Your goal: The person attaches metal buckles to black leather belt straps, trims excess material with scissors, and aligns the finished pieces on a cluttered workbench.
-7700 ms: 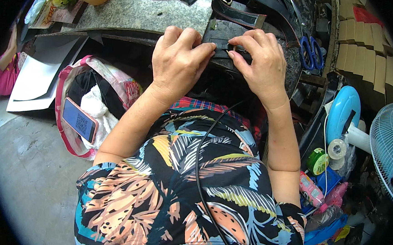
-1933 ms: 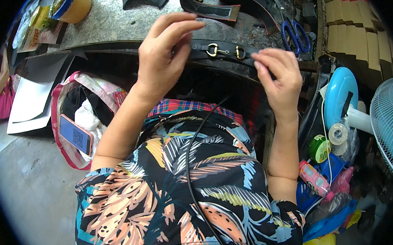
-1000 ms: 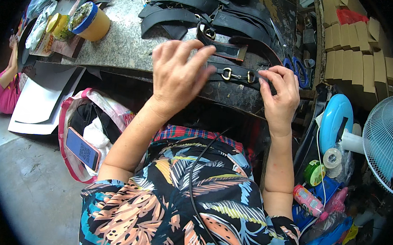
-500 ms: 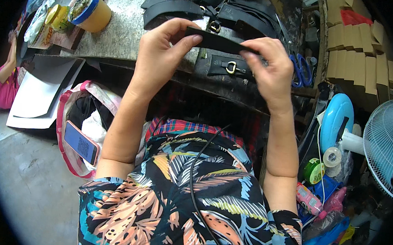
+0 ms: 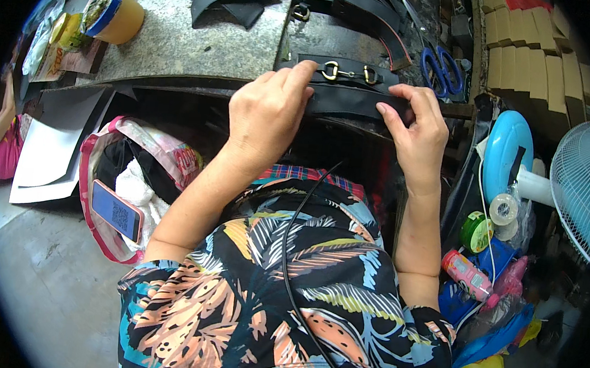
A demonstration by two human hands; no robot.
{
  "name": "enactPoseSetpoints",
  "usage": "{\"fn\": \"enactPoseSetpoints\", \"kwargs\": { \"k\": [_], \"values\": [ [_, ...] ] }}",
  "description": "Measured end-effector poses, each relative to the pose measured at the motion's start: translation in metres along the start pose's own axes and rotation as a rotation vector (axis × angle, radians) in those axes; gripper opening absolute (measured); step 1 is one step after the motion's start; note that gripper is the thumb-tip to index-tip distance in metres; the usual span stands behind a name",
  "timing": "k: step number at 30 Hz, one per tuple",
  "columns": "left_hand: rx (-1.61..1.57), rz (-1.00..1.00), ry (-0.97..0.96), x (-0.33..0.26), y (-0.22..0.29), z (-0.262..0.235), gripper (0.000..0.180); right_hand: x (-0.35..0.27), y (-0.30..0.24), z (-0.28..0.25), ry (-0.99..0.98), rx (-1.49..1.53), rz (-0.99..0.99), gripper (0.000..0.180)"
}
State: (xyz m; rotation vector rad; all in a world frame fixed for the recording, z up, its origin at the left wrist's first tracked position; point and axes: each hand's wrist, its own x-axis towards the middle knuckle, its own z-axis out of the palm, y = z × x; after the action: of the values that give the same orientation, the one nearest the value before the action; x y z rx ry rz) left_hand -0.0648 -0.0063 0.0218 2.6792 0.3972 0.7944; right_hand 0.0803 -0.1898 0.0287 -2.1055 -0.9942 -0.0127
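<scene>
Two hands: both yours, working at the front edge of the counter (image 5: 202, 47), one at either end of a plain black strip (image 5: 345, 102).
Black strip: half a second ago you had it lifted in the air between your hands, tilted nearly edge-on; now it is down at the counter's edge, its broad face showing, just in front of the strap with gold-coloured fittings (image 5: 349, 73).
Your left hand (image 5: 269, 117): fingers curled in, forefinger out to the left end of the fitted strap; the thumb is mostly hidden, so you cannot tell from this view whether it grips the strip.
Your right hand (image 5: 415, 127): thumb and forefinger parted, the thumb tip on the strip's right end, the forefinger near its far edge.
Gold-coloured fittings: your raised hand and the strip covered their right part before; now two D-shaped rings and the bar between them show.
Behind your work: a red-edged dark strap (image 5: 381, 34) curves toward you, beside a loose buckle (image 5: 300, 12).
Blue-handled scissors (image 5: 441, 72): right of the straps, well apart from the tub with a blue rim (image 5: 118, 18) at your left.
</scene>
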Motion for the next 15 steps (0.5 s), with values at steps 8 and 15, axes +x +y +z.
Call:
{"fn": "enactPoseSetpoints", "kwargs": {
  "k": [8, 15],
  "values": [
    [0.036, 0.067, -0.072, -0.003, -0.003, -0.008, 0.020, -0.005, 0.010, -0.004, 0.028, -0.008, -0.056, 0.029],
    [-0.081, 0.057, 0.090, -0.002, -0.006, -0.004, 0.023, -0.002, 0.011, 0.003, 0.058, -0.027, -0.058, 0.024]
  ]
}}
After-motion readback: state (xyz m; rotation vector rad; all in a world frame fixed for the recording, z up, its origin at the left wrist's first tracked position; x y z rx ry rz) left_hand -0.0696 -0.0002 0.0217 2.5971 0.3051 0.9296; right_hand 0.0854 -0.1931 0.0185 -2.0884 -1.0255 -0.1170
